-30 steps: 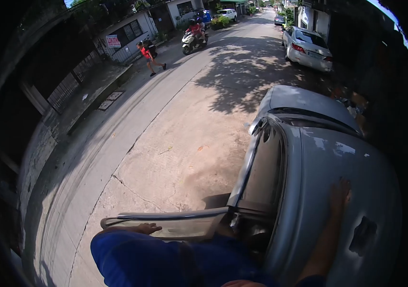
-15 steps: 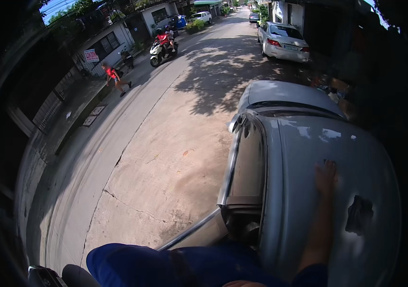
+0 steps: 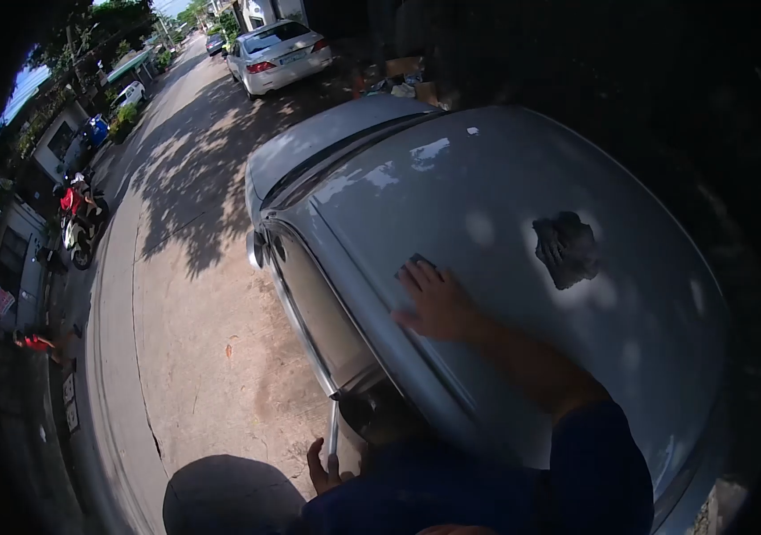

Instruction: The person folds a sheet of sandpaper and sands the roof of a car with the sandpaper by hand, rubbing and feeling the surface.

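Observation:
My right hand (image 3: 438, 303) lies flat on the grey car roof (image 3: 496, 160), fingers spread, with a small dark piece (image 3: 416, 266) partly under its fingertips. A crumpled dark cloth (image 3: 566, 250) rests on the roof to the right of that hand. At the bottom, my left hand (image 3: 327, 468) is curled at the top edge of the open car door (image 3: 334, 428), one finger on the far side. My blue-sleeved arm and body hide part of the door and the roof's near side.
A parked silver car (image 3: 278, 58) stands ahead. Along the left side are a motorcycle (image 3: 80, 236) with riders and a person in red (image 3: 37, 341) on foot. A round dark shadow (image 3: 229, 495) falls on the pavement beside the door. Boxes and litter (image 3: 407, 80) lie beyond the bonnet.
The view has swung right, shifting the street leftwards. My right hand has slid over the roof towards its door-side edge. My left hand, out of sight half a second ago, shows again at the door.

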Tool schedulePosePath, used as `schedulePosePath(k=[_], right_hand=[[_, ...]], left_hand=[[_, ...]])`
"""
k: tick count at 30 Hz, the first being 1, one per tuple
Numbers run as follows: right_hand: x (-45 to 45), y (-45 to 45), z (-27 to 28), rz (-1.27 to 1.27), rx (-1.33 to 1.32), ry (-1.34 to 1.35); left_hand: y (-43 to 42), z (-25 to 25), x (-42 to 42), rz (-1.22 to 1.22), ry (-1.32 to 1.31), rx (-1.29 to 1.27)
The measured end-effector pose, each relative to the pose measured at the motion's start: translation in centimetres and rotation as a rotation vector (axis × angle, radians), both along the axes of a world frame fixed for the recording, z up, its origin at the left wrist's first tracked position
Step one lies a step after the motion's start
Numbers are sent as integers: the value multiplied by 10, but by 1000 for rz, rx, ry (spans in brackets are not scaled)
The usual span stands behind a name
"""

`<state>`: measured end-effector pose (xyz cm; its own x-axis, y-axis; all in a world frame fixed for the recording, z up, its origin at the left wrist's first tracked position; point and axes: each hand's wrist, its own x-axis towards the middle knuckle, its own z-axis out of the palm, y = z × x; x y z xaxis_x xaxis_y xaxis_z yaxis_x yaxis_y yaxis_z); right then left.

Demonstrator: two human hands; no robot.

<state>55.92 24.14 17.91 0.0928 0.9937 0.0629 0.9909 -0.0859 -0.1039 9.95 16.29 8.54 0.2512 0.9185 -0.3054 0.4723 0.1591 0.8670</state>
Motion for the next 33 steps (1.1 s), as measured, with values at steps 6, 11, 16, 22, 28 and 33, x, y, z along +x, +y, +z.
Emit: schedulePosePath(k=[6,11,16,22,28,33], right_hand=[[153,2,2,-462,-33,2],[183,36,-4,-619,-201,50],[-3,20,-3,136,-185,115],[231,75,-42,-548,-196,-91],[261,101,-89,-338,-295,-326],[-11,44,-12,279,-141,91]], left_hand=[[24,13,48,-530,-412,76],[32,-43,54,-484,-468,95],[17,8,53,-452,-164,155],[19,2,60,-515,-187,140],[19,16,66,-486,-161,84],[18,0,72,-411,-143,182]])
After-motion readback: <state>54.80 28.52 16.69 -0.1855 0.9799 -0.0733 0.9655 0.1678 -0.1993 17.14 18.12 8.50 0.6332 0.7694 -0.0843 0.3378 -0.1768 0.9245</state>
